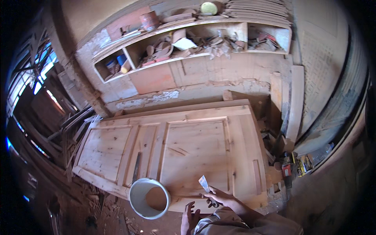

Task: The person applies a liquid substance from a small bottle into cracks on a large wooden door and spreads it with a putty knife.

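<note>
My right hand (220,196) grips a putty knife (203,183), its flat metal blade tilted up over the near edge of a panelled wooden door (197,150). My left hand (189,217) is close beside it, fingers loosely bent and apart, with nothing seen in them. The door lies flat, with raised mouldings around its panels. At its near edge, left of my hands, stands a pale bucket (133,200) with brown material (156,198) inside. A long dark narrow tool (137,166) rests on the door behind the bucket.
Beyond the door, a wall shelf (188,58) is crammed with dusty odds and ends, and a stack of thin boards (256,9) tops it. Wood scraps (103,209) litter the floor at left. Upright planks (295,103) and small boxes (303,165) stand at right.
</note>
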### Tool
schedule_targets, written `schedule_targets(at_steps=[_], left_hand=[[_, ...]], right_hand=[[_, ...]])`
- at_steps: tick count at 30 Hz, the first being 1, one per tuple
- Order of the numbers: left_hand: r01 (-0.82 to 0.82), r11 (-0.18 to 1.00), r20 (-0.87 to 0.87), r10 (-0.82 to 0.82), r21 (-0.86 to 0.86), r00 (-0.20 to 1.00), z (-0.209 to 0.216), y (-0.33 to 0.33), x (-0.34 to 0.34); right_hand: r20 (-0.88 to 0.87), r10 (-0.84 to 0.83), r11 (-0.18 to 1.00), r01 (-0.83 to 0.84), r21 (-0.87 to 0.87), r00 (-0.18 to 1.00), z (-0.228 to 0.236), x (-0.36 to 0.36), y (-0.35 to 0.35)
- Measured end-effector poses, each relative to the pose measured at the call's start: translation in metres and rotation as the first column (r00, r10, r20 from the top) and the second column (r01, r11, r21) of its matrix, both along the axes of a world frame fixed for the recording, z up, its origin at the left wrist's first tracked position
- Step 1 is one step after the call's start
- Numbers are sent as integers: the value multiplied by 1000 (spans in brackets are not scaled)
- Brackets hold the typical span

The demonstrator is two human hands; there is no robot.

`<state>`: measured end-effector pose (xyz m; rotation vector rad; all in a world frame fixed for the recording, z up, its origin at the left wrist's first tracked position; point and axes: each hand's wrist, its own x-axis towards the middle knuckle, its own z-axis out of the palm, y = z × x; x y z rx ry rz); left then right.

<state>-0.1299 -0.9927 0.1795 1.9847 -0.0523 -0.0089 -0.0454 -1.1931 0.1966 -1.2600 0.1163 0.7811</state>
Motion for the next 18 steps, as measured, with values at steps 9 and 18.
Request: schedule_targets(at_steps=[9, 18], left_hand=[[16, 997, -147, -26, -74, 989, 47, 28, -3], [-46, 792, -184, -85, -609, 979, 33, 45, 46]], right_hand=[[116, 208, 976, -198, -94, 971, 7, -13, 37], [192, -179, 961, 130, 244, 965, 47, -36, 42]])
